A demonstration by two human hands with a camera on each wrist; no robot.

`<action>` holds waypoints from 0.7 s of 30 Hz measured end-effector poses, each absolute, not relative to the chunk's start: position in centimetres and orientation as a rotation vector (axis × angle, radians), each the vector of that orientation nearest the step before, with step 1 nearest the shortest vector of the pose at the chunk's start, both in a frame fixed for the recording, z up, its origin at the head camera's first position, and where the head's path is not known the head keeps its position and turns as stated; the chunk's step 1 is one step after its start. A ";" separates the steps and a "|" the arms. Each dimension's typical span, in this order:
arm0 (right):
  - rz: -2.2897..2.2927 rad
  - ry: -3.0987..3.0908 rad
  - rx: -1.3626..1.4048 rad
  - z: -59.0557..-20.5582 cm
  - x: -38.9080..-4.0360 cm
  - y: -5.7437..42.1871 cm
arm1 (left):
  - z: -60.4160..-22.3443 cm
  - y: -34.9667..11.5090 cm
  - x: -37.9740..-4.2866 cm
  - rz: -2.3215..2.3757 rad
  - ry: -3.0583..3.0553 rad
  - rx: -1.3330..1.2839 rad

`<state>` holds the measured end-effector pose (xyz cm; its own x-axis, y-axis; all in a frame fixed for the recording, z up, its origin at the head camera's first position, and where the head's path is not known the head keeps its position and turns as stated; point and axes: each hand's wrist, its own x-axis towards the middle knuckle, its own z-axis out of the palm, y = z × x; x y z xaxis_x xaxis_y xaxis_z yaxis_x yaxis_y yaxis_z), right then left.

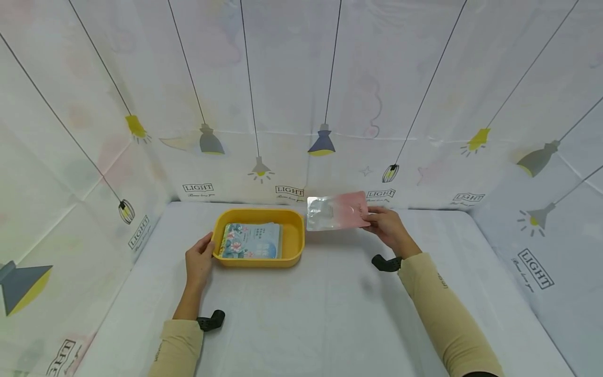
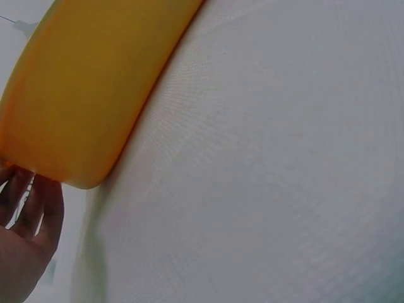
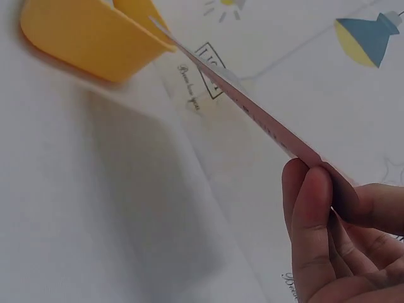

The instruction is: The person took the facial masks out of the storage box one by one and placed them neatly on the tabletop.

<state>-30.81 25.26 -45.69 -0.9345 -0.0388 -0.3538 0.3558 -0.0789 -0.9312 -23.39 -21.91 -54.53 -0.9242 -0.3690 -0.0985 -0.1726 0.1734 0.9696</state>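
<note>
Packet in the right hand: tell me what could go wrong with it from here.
The right hand pinches the packet only at its pink end, so it might slip and drop onto the table.

The packet's silver end is near the rim of the yellow tray and could catch there if it moves that way.

The left hand touches the tray's opposite end; a push might slide the tray toward the packet.

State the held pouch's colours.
The pouch is pink at the held end, silver at the other; clearest in the head view.
</note>
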 end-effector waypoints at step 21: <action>-1.900 2.097 0.510 -50.6 -32.3 27.7 | -54.5 -22.0 -23.4 -1.858 -2.280 0.536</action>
